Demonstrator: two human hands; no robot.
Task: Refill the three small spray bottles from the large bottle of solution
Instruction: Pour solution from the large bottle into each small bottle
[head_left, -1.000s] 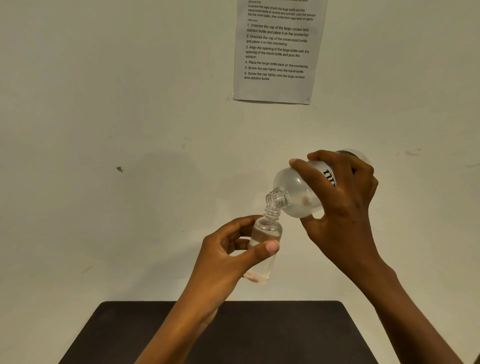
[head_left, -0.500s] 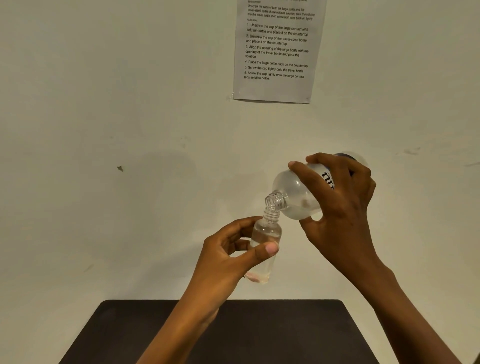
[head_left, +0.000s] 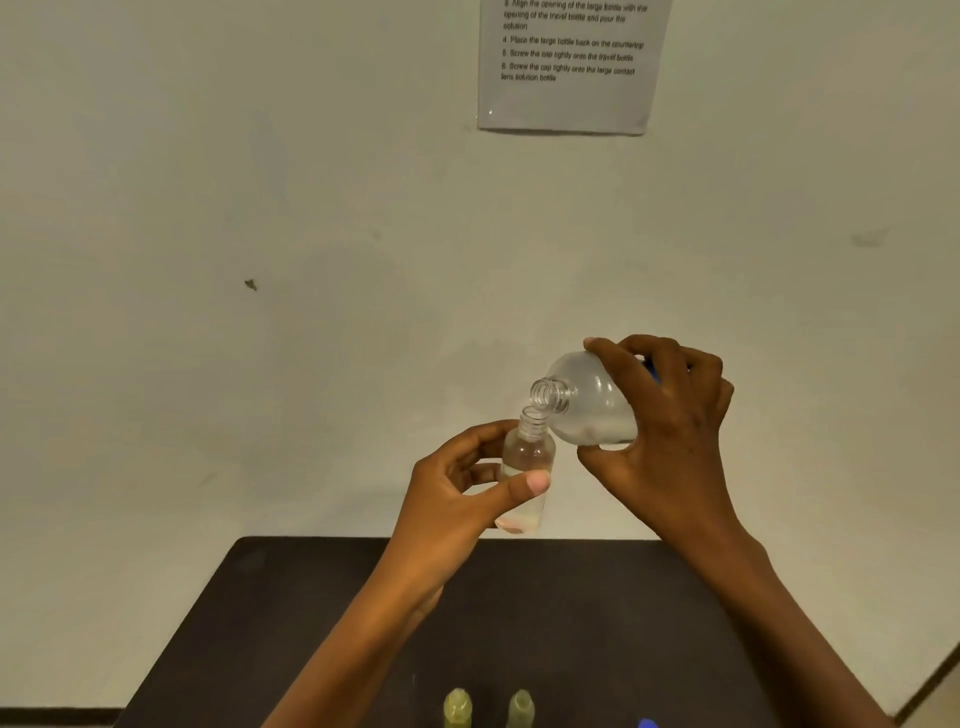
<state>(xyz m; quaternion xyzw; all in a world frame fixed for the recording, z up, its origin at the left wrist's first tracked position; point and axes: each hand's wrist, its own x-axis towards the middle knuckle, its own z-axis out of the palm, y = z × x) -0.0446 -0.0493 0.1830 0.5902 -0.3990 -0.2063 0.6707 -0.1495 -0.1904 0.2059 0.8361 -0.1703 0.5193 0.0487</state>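
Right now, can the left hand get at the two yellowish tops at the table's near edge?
Probably not yet. Nothing blocks the way to the tops, but the left hand grips the small bottle under the large bottle's mouth, so it is busy.

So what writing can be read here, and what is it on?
All on the paper sheet on the wall:
"3. Align the opening of the large bottle with the opening of the travel bottle and pour the solution"
"4. Place the large bottle back on the countertop"
"5. Screw the cap tightly onto the travel bottle"
"6. Screw the cap tightly onto the large contact lens solution bottle"
The right hand hides the large bottle label.
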